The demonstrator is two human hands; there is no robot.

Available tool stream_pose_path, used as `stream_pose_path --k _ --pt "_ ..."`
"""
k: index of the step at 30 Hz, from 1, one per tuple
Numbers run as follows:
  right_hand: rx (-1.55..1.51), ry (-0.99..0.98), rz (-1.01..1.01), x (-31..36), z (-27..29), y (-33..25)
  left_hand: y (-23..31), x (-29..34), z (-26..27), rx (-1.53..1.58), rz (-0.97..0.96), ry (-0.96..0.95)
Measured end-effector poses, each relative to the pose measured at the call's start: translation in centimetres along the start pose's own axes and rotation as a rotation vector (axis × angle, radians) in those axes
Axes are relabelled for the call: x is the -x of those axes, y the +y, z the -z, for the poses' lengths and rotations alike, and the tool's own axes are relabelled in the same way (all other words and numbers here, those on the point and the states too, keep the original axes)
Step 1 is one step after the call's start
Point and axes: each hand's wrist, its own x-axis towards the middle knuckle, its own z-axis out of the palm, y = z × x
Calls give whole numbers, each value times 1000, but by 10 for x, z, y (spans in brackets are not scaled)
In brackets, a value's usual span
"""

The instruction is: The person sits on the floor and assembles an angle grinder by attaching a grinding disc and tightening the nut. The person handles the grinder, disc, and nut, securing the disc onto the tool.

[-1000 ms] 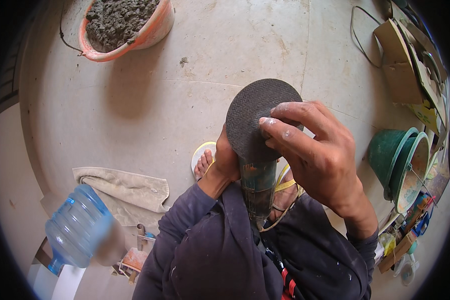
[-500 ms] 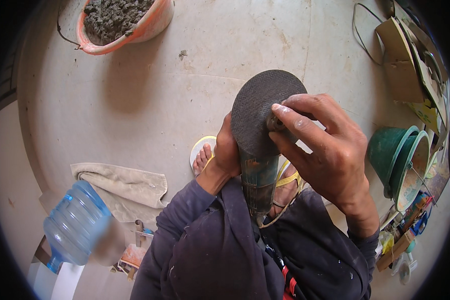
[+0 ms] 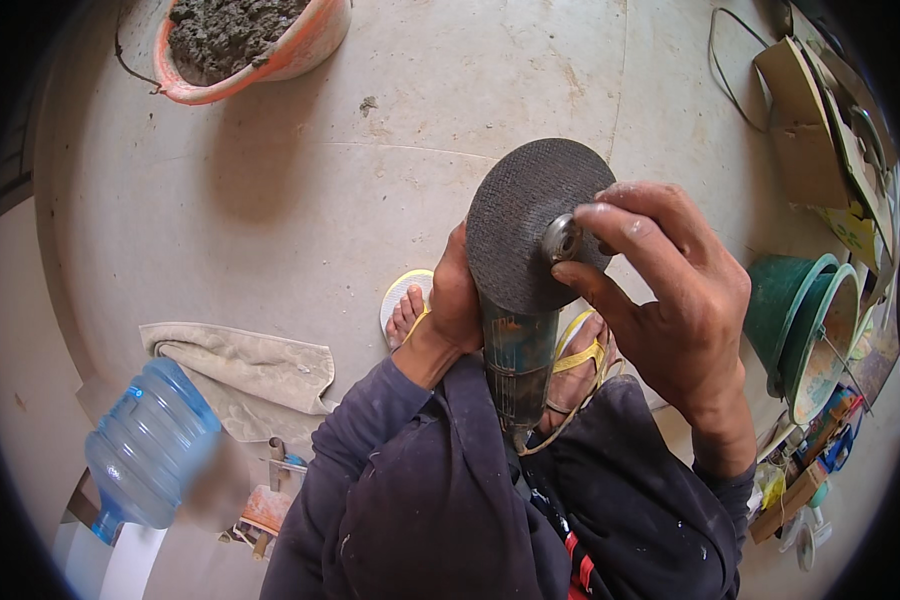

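An angle grinder [image 3: 518, 365] stands upright between my legs, its teal body worn and dirty and its head up. A round black cutting disc [image 3: 515, 215] sits on the head and faces me. My left hand [image 3: 455, 300] is closed around the grinder's head below the disc's left edge; the disc hides some of its fingers. At the disc's centre is a shiny metal flange nut [image 3: 562, 238]. The thumb and forefinger of my right hand [image 3: 675, 285] are at opposite sides of the nut's rim in a loose pinch.
An orange bucket [image 3: 300, 60] of wet mortar stands far left. Nearer left are a beige cloth [image 3: 250, 365] and a blue water jug [image 3: 150, 440]. Nested green buckets [image 3: 785, 310], cardboard [image 3: 800, 130] and assorted tools lie along the right. My sandalled feet flank the grinder.
My right hand's fingers have shifted slightly right and spread around the nut, which now shows more fully. The disc has moved a little to the right. My left hand keeps its grip.
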Motion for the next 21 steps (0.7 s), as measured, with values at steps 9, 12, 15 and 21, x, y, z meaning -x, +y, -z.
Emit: stream_pose_path --k 9,12,15,21 --pt "9 11 68 2 -8 0 0 -2 -7 -90 -69 -1" --pt "49 7 40 2 -9 -3 1 -3 -10 -192 -88 39" --pt "53 40 47 3 -12 -3 2 -3 -13 -225 -60 73" --pt "68 99 121 5 -13 3 3 -3 -16 -172 -51 75"
